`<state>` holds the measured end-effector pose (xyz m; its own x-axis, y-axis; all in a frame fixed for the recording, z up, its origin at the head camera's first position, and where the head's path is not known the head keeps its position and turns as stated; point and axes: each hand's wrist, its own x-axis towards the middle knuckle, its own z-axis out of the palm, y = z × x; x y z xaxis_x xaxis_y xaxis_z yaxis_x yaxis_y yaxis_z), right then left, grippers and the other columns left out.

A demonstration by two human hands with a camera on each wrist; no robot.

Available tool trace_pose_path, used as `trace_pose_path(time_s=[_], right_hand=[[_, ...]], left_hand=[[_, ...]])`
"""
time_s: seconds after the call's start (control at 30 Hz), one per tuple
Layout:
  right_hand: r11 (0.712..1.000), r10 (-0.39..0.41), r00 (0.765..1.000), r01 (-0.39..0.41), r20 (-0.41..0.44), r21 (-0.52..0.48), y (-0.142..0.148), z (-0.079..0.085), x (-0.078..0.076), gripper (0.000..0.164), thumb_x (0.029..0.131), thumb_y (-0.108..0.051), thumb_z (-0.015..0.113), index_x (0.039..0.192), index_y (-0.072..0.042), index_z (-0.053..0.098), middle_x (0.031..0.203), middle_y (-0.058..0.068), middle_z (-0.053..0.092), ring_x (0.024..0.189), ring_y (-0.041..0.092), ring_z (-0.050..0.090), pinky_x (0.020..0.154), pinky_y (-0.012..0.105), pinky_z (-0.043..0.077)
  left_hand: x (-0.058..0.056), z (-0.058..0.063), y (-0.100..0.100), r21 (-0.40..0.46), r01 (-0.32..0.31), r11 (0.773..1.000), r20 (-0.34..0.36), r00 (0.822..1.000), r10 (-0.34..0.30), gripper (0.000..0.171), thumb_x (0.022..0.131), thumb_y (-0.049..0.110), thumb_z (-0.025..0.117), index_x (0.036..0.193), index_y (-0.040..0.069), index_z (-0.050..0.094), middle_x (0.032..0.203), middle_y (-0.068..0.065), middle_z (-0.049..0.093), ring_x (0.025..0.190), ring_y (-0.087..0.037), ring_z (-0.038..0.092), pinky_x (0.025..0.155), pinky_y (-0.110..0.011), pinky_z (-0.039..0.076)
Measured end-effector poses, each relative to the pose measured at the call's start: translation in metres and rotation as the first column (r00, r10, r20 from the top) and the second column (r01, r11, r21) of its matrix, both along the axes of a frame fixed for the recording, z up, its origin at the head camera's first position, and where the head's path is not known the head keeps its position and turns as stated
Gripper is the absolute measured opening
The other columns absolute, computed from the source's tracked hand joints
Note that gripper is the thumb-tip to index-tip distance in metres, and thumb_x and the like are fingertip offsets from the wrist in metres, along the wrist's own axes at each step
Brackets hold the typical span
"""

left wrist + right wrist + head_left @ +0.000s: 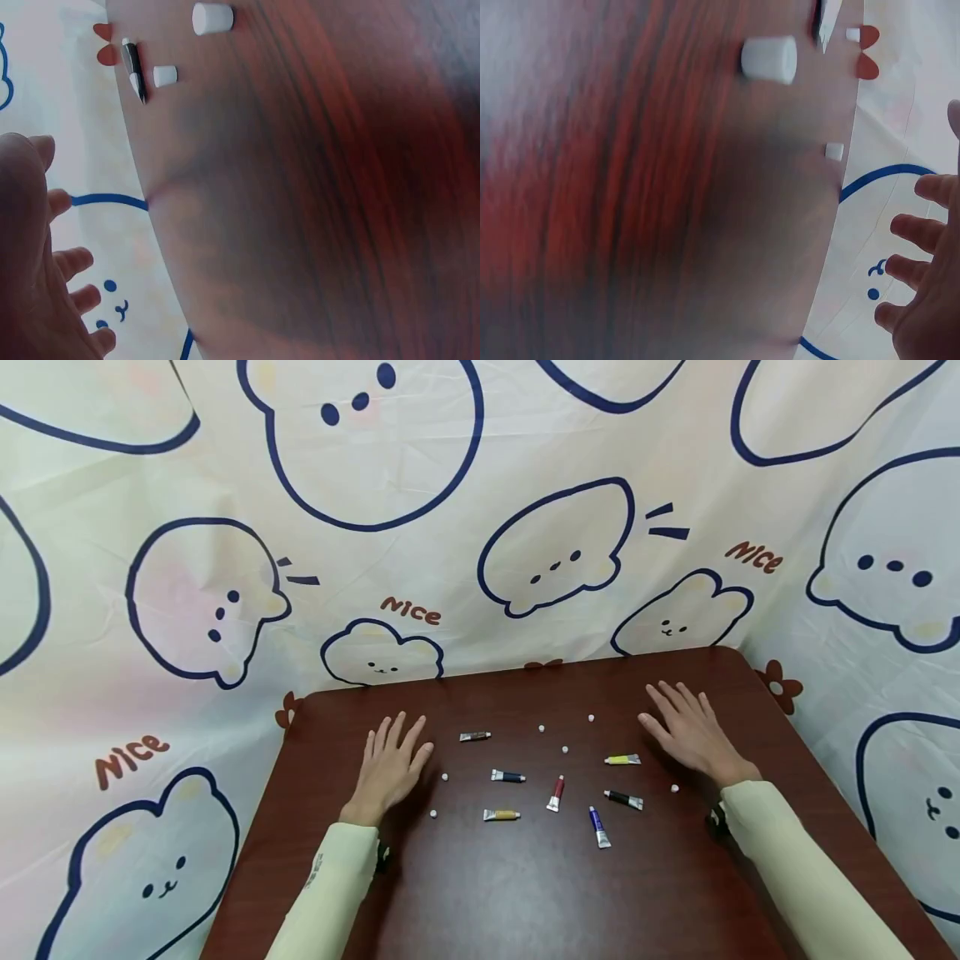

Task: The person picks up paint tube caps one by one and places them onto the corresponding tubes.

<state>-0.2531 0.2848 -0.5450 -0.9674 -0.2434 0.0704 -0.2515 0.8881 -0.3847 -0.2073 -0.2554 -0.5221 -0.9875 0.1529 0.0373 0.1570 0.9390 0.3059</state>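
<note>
Small paint tubes lie scattered mid-table in the head view: brown [475, 737], dark blue [508, 777], ochre [502, 815], red [556, 794], yellow [622, 760], black [624, 799] and violet-blue [599, 827]. To their left, my left hand [390, 770] is spread palm down, holding nothing; two small white caps [445, 777] [433, 814] are nearest it. My right hand [692, 733] is likewise spread, beyond the yellow tube, with a white cap [675, 788] near its wrist. Whether either hand touches the table cannot be told.
Further white caps [542, 728] [591, 717] [565, 749] lie toward the back of the dark brown table [495, 893]. A printed cloth [555, 452] with cartoon figures hangs behind the table and along its sides.
</note>
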Motion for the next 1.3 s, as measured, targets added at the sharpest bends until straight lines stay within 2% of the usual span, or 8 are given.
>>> trace_pose_path(time_s=[0.23, 0.6, 0.73, 0.97, 1.3], right_hand=[[1.000, 0.013, 1.000, -0.013, 0.008, -0.001, -0.012, -0.002, 0.004, 0.080, 0.113, -0.060, 0.044, 0.173, -0.010, 0.028, 0.178, 0.026, 0.024, 0.165, 0.054, 0.012, 0.129, 0.077, 0.003], [0.999, 0.042, 0.999, -0.042, 0.010, 0.002, -0.027, -0.007, 0.011, 0.078, 0.113, -0.059, 0.046, 0.172, -0.011, 0.030, 0.177, 0.026, 0.028, 0.165, 0.052, 0.014, 0.130, 0.075, 0.005], [0.998, 0.063, 0.998, -0.063, 0.015, 0.006, -0.031, -0.009, 0.015, 0.077, 0.114, -0.057, 0.046, 0.172, -0.009, 0.030, 0.175, 0.027, 0.030, 0.165, 0.054, 0.015, 0.132, 0.072, 0.009], [0.998, 0.070, 0.997, -0.070, 0.034, 0.002, -0.038, -0.011, 0.021, 0.078, 0.113, -0.058, 0.046, 0.172, -0.010, 0.030, 0.175, 0.026, 0.031, 0.164, 0.052, 0.017, 0.130, 0.072, 0.018], [0.996, 0.087, 0.996, -0.087, 0.023, 0.024, -0.044, -0.015, 0.029, 0.078, 0.112, -0.059, 0.048, 0.170, -0.008, 0.035, 0.171, 0.027, 0.038, 0.162, 0.052, 0.026, 0.129, 0.071, 0.025]], left_hand=[[0.002, -0.003, 0.006, -0.018, 0.021, 1.000, 0.015, 1.000, -0.021, 0.062, 0.116, 0.048, 0.044, 0.172, 0.022, 0.034, 0.180, -0.019, 0.022, 0.168, -0.047, 0.014, 0.134, -0.069, 0.007], [0.008, -0.011, 0.012, 0.013, 0.056, 0.998, 0.031, 0.998, -0.056, 0.061, 0.116, 0.046, 0.045, 0.170, 0.019, 0.039, 0.179, -0.021, 0.026, 0.165, -0.048, 0.023, 0.131, -0.069, 0.023], [0.010, -0.012, 0.013, 0.013, 0.063, 0.998, 0.040, 0.997, -0.064, 0.060, 0.116, 0.046, 0.046, 0.170, 0.019, 0.040, 0.178, -0.021, 0.027, 0.164, -0.048, 0.025, 0.130, -0.068, 0.026], [0.016, -0.016, 0.016, 0.022, 0.095, 0.995, -0.005, 0.995, -0.095, 0.057, 0.114, 0.042, 0.053, 0.164, 0.015, 0.049, 0.173, -0.024, 0.037, 0.160, -0.050, 0.033, 0.127, -0.069, 0.031], [0.020, -0.020, 0.020, 0.048, 0.101, 0.994, 0.051, 0.993, -0.103, 0.056, 0.116, 0.043, 0.050, 0.165, 0.015, 0.047, 0.172, -0.021, 0.039, 0.163, -0.045, 0.029, 0.130, -0.064, 0.030]])
